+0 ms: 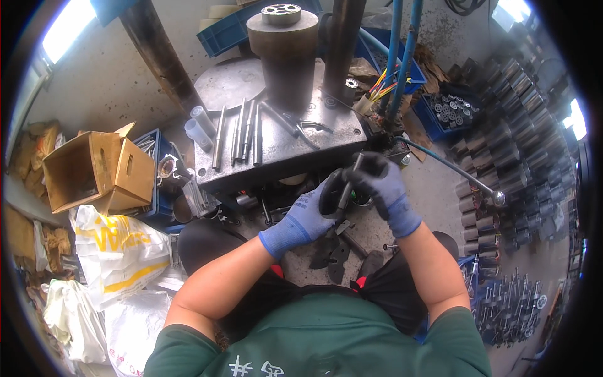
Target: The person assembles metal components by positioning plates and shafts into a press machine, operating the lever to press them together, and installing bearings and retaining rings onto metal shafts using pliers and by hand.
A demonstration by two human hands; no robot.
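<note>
Both of my hands wear blue gloves with black palms and meet in front of the metal press table. My left hand [312, 212] is closed around the lower part of a short dark metal rod [345, 195], which stands tilted with its upper end leaning right. My right hand [384, 187] has its fingers curled at the upper part of the same rod; they are slightly blurred. Beyond them, on the table [295, 147], lie several slim steel rods [257, 135] side by side. Close to these rests a pair of pliers-like handles [306, 131].
A thick steel cylinder [282, 60] stands at the table's back, topped by a spoked metal ring [281, 14]. Two clear plastic tubes [198, 135] sit at its left edge. Stacked metal cylinders [512, 125] fill the right side. A cardboard box [100, 169] and white bags [119, 257] are left.
</note>
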